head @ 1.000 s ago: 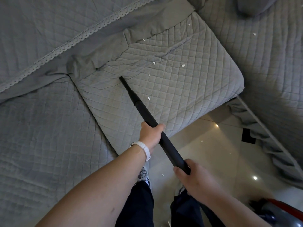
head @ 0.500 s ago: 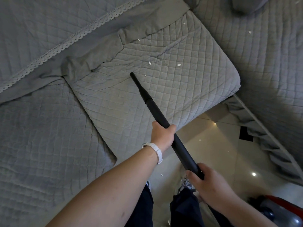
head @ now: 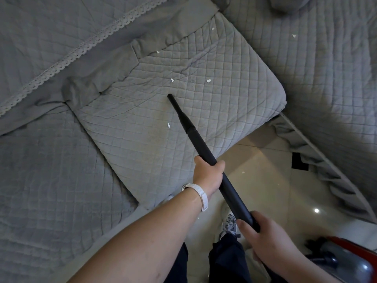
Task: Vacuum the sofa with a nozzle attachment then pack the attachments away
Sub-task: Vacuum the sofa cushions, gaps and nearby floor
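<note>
Gripping wand (head: 201,147) — left hand (head: 207,176), right hand (head: 267,237) | wand's rear hidden | vacuum (head: 346,260) cropped

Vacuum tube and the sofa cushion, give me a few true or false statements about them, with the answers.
1. The left hand and right hand both grip the tube. True.
2. The tube's tip hangs off the edge of the cushion. False: it is over the cushion's middle.
3. White scraps lie on the cushion. True.
4. The wristband is on the right wrist. False: it is on the left wrist.
</note>
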A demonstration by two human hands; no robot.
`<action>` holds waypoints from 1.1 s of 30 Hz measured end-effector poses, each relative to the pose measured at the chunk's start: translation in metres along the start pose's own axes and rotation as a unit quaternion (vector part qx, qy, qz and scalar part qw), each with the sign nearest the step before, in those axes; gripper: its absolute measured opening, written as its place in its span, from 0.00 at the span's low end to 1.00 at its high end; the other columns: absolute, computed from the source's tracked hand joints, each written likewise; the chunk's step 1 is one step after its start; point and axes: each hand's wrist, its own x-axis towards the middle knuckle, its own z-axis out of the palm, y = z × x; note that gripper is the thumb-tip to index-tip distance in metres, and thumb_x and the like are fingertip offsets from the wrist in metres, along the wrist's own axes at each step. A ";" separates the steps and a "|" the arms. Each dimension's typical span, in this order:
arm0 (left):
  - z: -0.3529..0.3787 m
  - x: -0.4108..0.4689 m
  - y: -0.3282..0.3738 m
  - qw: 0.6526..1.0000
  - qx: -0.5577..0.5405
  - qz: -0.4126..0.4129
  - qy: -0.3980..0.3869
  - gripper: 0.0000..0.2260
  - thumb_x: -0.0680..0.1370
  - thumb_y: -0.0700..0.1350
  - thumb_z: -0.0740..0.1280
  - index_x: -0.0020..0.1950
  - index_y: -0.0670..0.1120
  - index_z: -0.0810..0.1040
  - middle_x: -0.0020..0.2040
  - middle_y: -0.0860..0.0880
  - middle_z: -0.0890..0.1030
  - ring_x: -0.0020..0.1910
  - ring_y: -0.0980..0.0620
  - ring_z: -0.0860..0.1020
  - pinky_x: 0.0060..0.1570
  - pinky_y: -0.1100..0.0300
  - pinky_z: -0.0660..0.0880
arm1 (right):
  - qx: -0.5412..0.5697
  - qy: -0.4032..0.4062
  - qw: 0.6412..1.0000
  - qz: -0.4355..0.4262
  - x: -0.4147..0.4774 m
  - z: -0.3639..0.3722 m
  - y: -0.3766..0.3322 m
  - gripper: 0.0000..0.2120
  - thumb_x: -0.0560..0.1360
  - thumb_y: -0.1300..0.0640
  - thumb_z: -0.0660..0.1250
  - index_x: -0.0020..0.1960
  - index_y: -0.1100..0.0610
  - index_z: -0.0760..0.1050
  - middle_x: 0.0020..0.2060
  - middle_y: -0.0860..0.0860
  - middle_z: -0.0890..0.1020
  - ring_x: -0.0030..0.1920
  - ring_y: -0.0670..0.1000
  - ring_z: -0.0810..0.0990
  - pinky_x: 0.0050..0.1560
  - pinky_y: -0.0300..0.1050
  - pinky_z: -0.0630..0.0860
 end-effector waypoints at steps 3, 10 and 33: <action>0.002 0.003 0.002 1.000 0.006 0.003 0.003 0.15 0.77 0.47 0.68 0.60 0.45 0.66 0.47 0.49 0.75 0.43 0.53 0.76 0.36 0.60 0.72 | 0.006 -0.002 1.000 0.004 0.004 -0.002 0.001 0.09 0.78 0.49 0.65 0.45 0.54 0.75 0.26 0.50 0.75 0.22 0.50 0.77 0.24 0.40 0.72; 0.009 0.017 0.017 1.000 0.013 0.021 0.004 0.15 0.77 0.47 0.68 0.59 0.45 0.67 0.47 0.50 0.76 0.42 0.54 0.76 0.36 0.61 0.71 | 0.015 -0.004 1.000 -0.015 0.017 -0.010 -0.005 0.11 0.79 0.46 0.64 0.47 0.53 0.74 0.28 0.51 0.78 0.22 0.46 0.76 0.24 0.39 0.71; 0.043 0.021 0.033 0.999 0.042 0.022 -0.017 0.17 0.77 0.48 0.68 0.61 0.45 0.66 0.48 0.50 0.76 0.43 0.54 0.76 0.36 0.61 0.70 | 0.057 0.010 0.998 -0.002 0.016 -0.039 0.002 0.07 0.79 0.47 0.64 0.46 0.50 0.74 0.28 0.49 0.78 0.23 0.48 0.76 0.26 0.41 0.72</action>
